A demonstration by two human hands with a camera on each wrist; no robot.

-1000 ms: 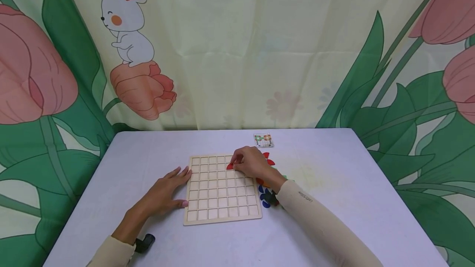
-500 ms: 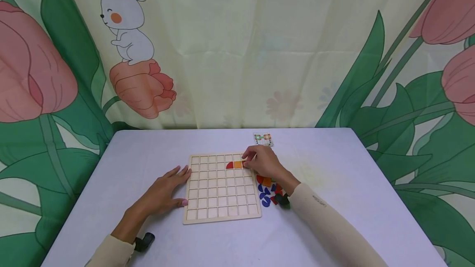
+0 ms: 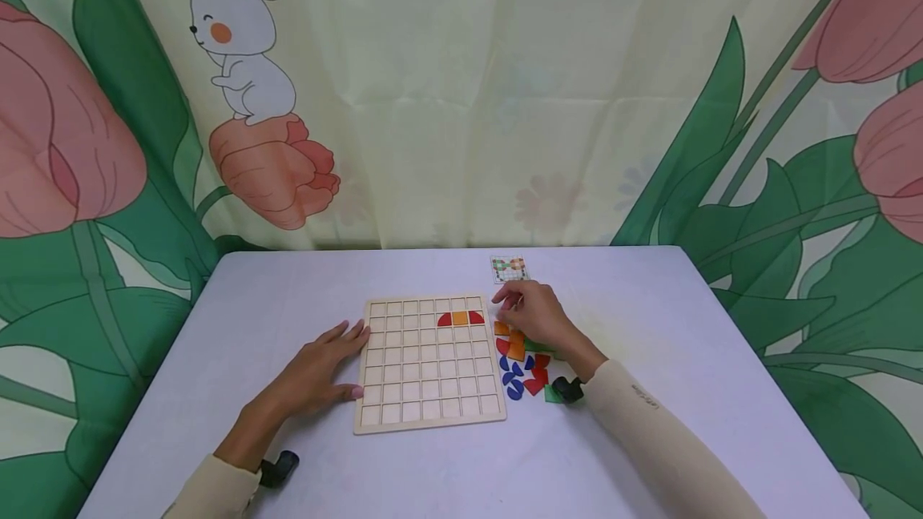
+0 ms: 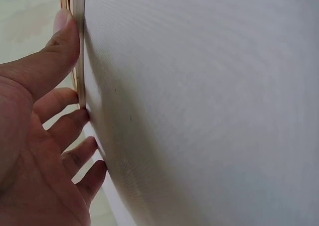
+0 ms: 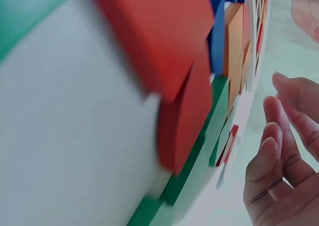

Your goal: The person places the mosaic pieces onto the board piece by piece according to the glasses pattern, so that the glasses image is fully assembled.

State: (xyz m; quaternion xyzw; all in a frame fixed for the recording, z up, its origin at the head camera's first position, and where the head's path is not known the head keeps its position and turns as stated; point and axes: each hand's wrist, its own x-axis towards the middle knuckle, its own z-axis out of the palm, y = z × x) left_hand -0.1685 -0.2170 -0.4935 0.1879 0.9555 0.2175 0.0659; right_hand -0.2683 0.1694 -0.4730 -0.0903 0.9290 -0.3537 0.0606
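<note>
A pale wooden grid board (image 3: 412, 376) lies flat on the table. Its second row from the far edge holds an orange square (image 3: 460, 318) between two red curved pieces, the left one (image 3: 445, 319) and the right one (image 3: 476, 317). My left hand (image 3: 322, 365) rests at the board's left side, fingers spread; thumb and fingertips touch the board's edge (image 4: 79, 42) in the left wrist view. Over the far end of the loose pieces hovers my right hand (image 3: 537, 312). In the right wrist view its fingers (image 5: 289, 156) bend loosely, holding nothing.
Loose pieces lie right of the board: orange squares (image 3: 516, 350), blue curved pieces (image 3: 514, 392), red ones (image 3: 540, 375) and a green one (image 3: 552, 395). A small pattern card (image 3: 509, 268) lies near the table's far edge. A printed curtain (image 3: 433, 102) hangs behind.
My right hand let go of the right red piece in its cell and moved right, off the board. The orange square appeared beside the left red piece earlier. My left hand stayed put.
</note>
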